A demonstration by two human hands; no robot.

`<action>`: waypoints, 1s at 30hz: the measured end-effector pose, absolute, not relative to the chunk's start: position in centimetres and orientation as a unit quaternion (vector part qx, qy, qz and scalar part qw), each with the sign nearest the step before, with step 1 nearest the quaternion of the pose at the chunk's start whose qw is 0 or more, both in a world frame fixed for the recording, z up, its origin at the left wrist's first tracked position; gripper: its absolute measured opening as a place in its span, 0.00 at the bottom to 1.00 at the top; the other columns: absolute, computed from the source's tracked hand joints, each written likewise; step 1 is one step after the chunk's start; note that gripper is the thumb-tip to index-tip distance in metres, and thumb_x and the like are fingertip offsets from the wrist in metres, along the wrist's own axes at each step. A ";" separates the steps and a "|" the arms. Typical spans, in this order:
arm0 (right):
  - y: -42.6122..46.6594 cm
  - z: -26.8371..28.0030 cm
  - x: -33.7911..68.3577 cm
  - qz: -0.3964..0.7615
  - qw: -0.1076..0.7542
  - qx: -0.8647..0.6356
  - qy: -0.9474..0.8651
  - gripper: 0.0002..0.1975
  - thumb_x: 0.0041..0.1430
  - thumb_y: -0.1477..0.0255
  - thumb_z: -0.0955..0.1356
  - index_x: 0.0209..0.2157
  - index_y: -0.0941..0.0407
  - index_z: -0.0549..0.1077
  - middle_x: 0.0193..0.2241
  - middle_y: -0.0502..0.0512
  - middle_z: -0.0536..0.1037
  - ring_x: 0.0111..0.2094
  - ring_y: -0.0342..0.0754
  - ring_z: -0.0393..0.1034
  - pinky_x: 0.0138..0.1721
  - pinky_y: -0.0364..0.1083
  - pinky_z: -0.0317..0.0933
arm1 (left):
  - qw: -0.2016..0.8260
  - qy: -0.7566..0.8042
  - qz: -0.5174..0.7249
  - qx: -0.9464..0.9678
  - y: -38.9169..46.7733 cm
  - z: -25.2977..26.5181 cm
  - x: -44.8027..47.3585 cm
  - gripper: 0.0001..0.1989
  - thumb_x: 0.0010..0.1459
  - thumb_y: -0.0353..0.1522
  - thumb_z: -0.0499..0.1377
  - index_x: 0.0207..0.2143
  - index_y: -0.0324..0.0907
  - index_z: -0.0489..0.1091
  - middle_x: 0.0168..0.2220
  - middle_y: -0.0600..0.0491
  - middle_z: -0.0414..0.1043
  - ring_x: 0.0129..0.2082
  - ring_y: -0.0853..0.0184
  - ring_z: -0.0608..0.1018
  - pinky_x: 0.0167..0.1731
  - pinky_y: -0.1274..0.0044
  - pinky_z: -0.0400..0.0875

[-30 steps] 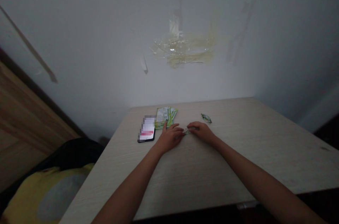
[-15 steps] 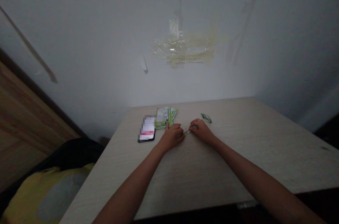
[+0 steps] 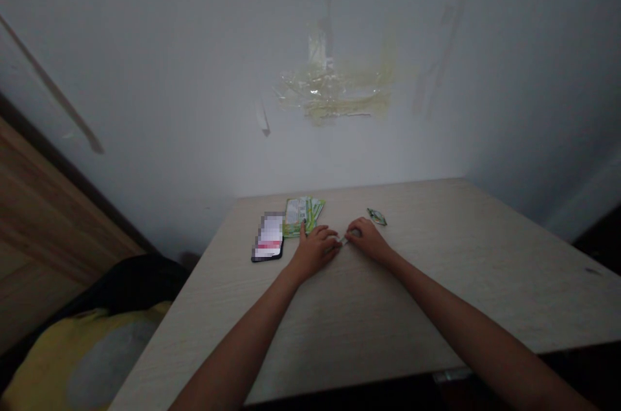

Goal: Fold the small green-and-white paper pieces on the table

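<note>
On the pale table [image 3: 349, 333] against a tape-marked wall [image 3: 194, 74], the right hand [image 3: 369, 240] pinches a small strip [image 3: 344, 240] between both hands, the left hand [image 3: 314, 252] half-spread, its grip indeterminable; green packets' [image 3: 298, 211] print illegible.

Dim and grainy throughout. Brightest on the phone [image 3: 270, 237] at seven o'clock, partly pixelated there; glinting off clear tape [image 3: 327, 90] at twelve. Softly shadowed on the table [image 3: 339, 327] at six, near-black around four. Blurred at the small item [image 3: 344, 241] between left hand [image 3: 316, 252] and right hand [image 3: 369, 241]; stretched toward the corners.
</note>
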State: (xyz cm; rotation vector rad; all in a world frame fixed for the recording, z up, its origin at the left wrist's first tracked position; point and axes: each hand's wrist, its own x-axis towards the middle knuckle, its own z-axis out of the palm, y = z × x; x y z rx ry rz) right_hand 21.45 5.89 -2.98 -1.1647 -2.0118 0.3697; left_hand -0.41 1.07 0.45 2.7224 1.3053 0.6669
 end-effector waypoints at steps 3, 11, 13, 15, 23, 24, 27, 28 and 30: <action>6.2 -3.0 21.9 0.180 0.393 -0.445 -0.784 0.03 0.52 0.72 0.71 0.30 0.57 0.75 0.34 0.55 0.76 0.40 0.50 0.69 0.47 0.49 0.59 | 0.024 0.421 0.213 0.882 1.1 0.3 -0.5 0.10 0.62 0.39 0.55 0.44 0.55 0.73 0.51 0.56 0.73 0.59 0.60 0.65 0.60 0.46 0.27; 6.0 -2.1 22.5 0.208 0.377 -0.428 -0.794 0.04 0.50 0.71 0.73 0.27 0.56 0.77 0.38 0.57 0.76 0.42 0.50 0.70 0.48 0.50 0.61 | 0.022 0.423 0.216 0.880 0.8 0.5 -0.5 0.13 0.62 0.38 0.56 0.48 0.56 0.71 0.48 0.57 0.74 0.57 0.60 0.66 0.61 0.48 0.28; 5.8 -1.7 22.8 0.213 0.365 -0.415 -0.806 0.03 0.51 0.71 0.73 0.26 0.56 0.77 0.39 0.57 0.76 0.43 0.49 0.70 0.50 0.50 0.61 | 0.016 0.421 0.219 0.880 0.8 0.5 -0.5 0.13 0.61 0.38 0.56 0.49 0.56 0.70 0.48 0.56 0.75 0.57 0.61 0.66 0.61 0.49 0.29; 5.7 -1.4 23.0 0.212 0.352 -0.400 -0.819 0.03 0.52 0.72 0.72 0.26 0.55 0.77 0.40 0.56 0.76 0.44 0.49 0.70 0.50 0.50 0.61 | 0.017 0.420 0.220 0.880 0.7 0.5 -0.5 0.14 0.61 0.38 0.56 0.50 0.56 0.70 0.48 0.56 0.75 0.57 0.61 0.66 0.61 0.49 0.28; 5.5 -1.5 22.7 0.173 0.322 -0.394 -0.843 0.03 0.55 0.74 0.70 0.28 0.57 0.77 0.43 0.59 0.74 0.48 0.51 0.66 0.53 0.52 0.58 | 0.010 0.414 0.207 0.887 0.6 0.7 -0.4 0.16 0.62 0.37 0.56 0.51 0.63 0.69 0.48 0.58 0.74 0.57 0.60 0.66 0.60 0.46 0.27; 5.5 -1.5 22.6 0.171 0.320 -0.396 -0.843 0.03 0.55 0.74 0.70 0.28 0.57 0.76 0.43 0.59 0.74 0.48 0.51 0.66 0.53 0.52 0.58 | 0.009 0.413 0.204 0.888 0.6 0.7 -0.4 0.15 0.62 0.37 0.56 0.50 0.63 0.69 0.48 0.58 0.74 0.57 0.60 0.65 0.60 0.46 0.27; 5.5 -1.7 22.4 0.165 0.317 -0.406 -0.842 0.03 0.55 0.74 0.70 0.27 0.57 0.75 0.44 0.59 0.73 0.48 0.51 0.65 0.53 0.52 0.57 | 0.013 0.415 0.202 0.887 0.7 0.9 -0.4 0.13 0.62 0.38 0.56 0.49 0.62 0.71 0.48 0.58 0.74 0.57 0.60 0.65 0.59 0.45 0.26; 5.5 -1.8 22.3 0.160 0.317 -0.409 -0.840 0.04 0.55 0.73 0.70 0.28 0.58 0.75 0.44 0.60 0.73 0.48 0.51 0.65 0.53 0.52 0.57 | 0.016 0.417 0.201 0.886 0.7 0.9 -0.4 0.13 0.62 0.38 0.55 0.48 0.62 0.71 0.48 0.58 0.74 0.57 0.60 0.65 0.59 0.45 0.26; 5.5 -2.1 22.1 0.147 0.321 -0.421 -0.835 0.04 0.55 0.73 0.70 0.29 0.58 0.74 0.44 0.60 0.72 0.48 0.51 0.64 0.52 0.52 0.57 | 0.024 0.420 0.201 0.885 0.8 1.0 -0.4 0.12 0.62 0.38 0.56 0.47 0.61 0.72 0.47 0.58 0.74 0.57 0.60 0.65 0.59 0.45 0.25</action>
